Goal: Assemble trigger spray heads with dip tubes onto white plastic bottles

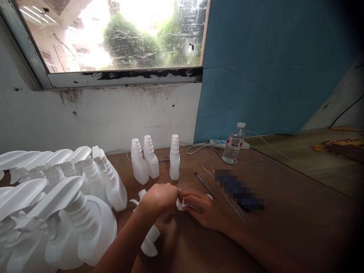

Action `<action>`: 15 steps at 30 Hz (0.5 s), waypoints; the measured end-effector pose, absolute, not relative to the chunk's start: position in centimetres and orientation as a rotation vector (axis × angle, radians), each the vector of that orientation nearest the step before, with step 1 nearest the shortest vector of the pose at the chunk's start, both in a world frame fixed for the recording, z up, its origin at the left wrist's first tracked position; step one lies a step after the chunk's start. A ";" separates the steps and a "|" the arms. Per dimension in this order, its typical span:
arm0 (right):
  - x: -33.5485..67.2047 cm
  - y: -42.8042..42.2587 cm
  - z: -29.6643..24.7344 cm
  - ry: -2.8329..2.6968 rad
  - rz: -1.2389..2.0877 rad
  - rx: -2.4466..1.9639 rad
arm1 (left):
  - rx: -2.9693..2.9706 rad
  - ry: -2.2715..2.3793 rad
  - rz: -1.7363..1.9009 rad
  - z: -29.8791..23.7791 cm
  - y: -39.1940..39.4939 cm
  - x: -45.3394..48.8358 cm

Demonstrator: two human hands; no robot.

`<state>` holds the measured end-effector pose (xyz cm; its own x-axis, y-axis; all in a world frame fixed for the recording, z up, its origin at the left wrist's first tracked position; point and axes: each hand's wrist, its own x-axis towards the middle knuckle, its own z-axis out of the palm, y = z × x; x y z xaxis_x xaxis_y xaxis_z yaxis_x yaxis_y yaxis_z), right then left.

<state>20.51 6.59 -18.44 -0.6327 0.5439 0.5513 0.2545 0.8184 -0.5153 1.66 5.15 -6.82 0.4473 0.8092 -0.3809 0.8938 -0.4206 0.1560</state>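
I see both hands meeting just in front of the 3 capless bottles, low over the table. L hand is curled nearly to a fist, fingertips pinched on a small white part. R hand lies low, fingers bent round the same part from the other side. Part is mostly hidden, so I can't tell its shape. A white trigger lies nearer me than the bottles, under the L forearm. Sprayer pile sits left of the bottles. Thin dark tool, loose tubes and water bottle sit to their right.
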 end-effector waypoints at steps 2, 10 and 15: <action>20.5 6.7 -18.5 -2.272 0.503 -0.572 | 2.354 1.464 -0.375 -6.7 5.3 1.9; 20.6 6.7 -18.5 -2.317 0.522 -0.591 | 2.360 1.485 -0.392 -6.3 5.3 2.4; 20.4 6.5 -18.6 -2.280 0.562 -0.626 | 2.403 1.531 -0.382 -6.6 5.0 2.7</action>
<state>20.41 6.52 -18.56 -0.6408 0.5759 0.5077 0.2739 0.7893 -0.5496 2.67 4.97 -6.63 0.4085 0.8394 -0.3585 0.9094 -0.4078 0.0814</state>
